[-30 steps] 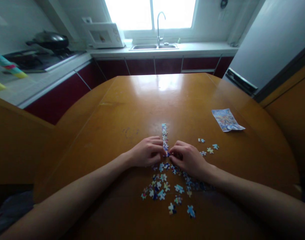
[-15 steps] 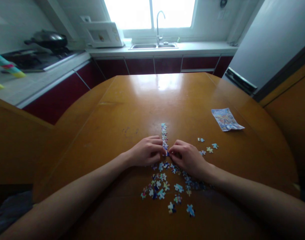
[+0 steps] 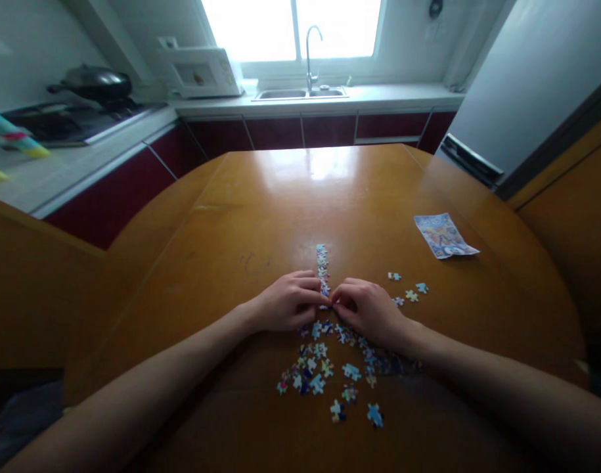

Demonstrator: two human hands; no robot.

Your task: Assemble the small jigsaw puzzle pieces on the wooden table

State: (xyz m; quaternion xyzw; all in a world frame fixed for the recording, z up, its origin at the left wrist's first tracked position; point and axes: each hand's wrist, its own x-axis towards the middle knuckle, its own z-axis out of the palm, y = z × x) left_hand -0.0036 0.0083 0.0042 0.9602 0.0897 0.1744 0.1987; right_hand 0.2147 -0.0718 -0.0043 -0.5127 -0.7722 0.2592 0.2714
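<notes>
A narrow strip of joined puzzle pieces (image 3: 322,266) runs away from me on the wooden table (image 3: 261,217). My left hand (image 3: 288,301) and my right hand (image 3: 366,309) meet at the strip's near end, fingers curled and pinched together on it. What the fingertips pinch is too small to make out apart from the strip. Several loose puzzle pieces (image 3: 324,378) lie scattered just below my hands, and a few more pieces (image 3: 407,289) lie to the right of my right hand.
A printed picture sheet (image 3: 443,235) lies at the table's right. Beyond the table a kitchen counter carries a sink with tap (image 3: 307,79), a microwave (image 3: 199,71) and a wok on the stove (image 3: 93,85). A grey fridge (image 3: 521,85) stands at right.
Both hands stay at the strip's near end; the fingertips have drawn slightly closer together. The view has shifted a little.
</notes>
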